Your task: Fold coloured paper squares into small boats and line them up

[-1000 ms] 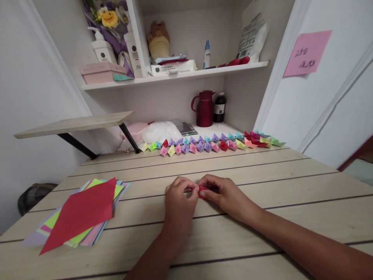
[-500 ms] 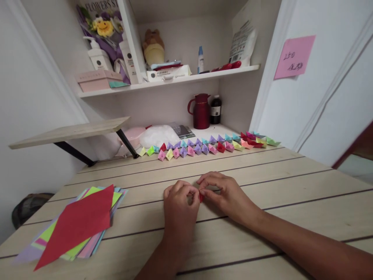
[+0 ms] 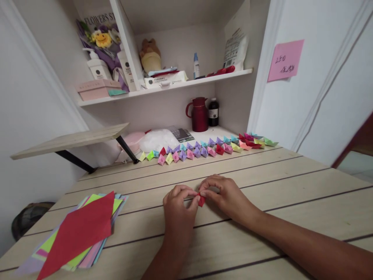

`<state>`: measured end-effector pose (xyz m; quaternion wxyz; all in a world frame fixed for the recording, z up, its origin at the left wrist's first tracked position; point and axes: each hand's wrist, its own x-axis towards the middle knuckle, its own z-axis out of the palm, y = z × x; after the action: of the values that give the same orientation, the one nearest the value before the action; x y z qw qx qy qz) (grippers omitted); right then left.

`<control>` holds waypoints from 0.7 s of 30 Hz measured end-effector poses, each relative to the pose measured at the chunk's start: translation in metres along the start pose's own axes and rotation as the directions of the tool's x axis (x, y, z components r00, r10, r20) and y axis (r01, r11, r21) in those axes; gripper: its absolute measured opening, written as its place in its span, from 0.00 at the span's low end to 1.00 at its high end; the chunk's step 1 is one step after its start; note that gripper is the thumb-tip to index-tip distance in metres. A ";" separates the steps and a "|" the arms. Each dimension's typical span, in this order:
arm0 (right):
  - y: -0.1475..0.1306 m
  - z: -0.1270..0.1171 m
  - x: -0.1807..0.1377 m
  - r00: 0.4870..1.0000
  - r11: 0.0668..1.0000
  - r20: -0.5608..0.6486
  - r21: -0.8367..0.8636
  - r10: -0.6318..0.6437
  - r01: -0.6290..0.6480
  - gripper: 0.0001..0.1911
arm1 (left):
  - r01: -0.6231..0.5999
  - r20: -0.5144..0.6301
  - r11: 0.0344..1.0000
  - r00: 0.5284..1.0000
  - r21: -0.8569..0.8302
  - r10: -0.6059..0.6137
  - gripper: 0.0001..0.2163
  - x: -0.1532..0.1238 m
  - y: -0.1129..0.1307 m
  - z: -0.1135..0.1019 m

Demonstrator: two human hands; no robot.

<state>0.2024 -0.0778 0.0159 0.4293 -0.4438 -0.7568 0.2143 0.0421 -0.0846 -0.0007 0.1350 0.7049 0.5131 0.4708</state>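
Note:
A small folded piece of red paper [image 3: 201,200] sits between my two hands, just above or on the wooden table [image 3: 233,249]; I cannot tell which. My left hand [image 3: 181,208] pinches its left side between thumb and fingertips. On the other side, my right hand [image 3: 225,196] has thumb and forefinger closed on its upper right edge. The paper's lower tip points toward me, and its top is partly hidden by the fingers. Farther back stand two rows of small folded paper boats [image 3: 197,152] in several colours.
To the left lies a stack of coloured paper sheets [image 3: 78,229], a red one on top. A small raised wooden shelf [image 3: 72,138] on black legs stands at the back left. Behind the boats are a dark red jug [image 3: 199,114], a dark bottle [image 3: 213,112] and a white plastic bag [image 3: 161,140].
The fingers of my left hand have straightened somewhat along the paper. More of the red paper now shows between the hands. The whole view has tipped slightly upward.

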 end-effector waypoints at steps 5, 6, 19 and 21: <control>0.001 0.001 -0.001 0.997 0.994 0.010 -0.073 -0.076 0.076 0.09 | -0.010 0.024 1.000 1.000 0.011 0.009 0.04 -0.001 0.002 0.000; 0.001 0.001 -0.001 0.997 0.994 0.006 -0.077 -0.083 0.083 0.08 | -0.008 0.023 1.000 1.000 0.015 0.008 0.04 -0.001 0.003 0.000; -0.005 0.000 -0.002 0.995 0.996 0.049 -0.013 -0.083 0.084 0.08 | 0.051 0.066 0.998 0.996 0.024 -0.052 0.05 -0.002 0.007 0.004; -0.005 -0.001 -0.002 0.997 0.999 0.047 0.001 -0.053 0.053 0.08 | 0.101 0.069 0.995 0.993 -0.015 -0.099 0.05 -0.003 0.006 0.003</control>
<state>0.2015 -0.0816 0.0191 0.4171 -0.4184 -0.7782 0.2131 0.0485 -0.0886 0.0007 0.1823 0.6927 0.5385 0.4438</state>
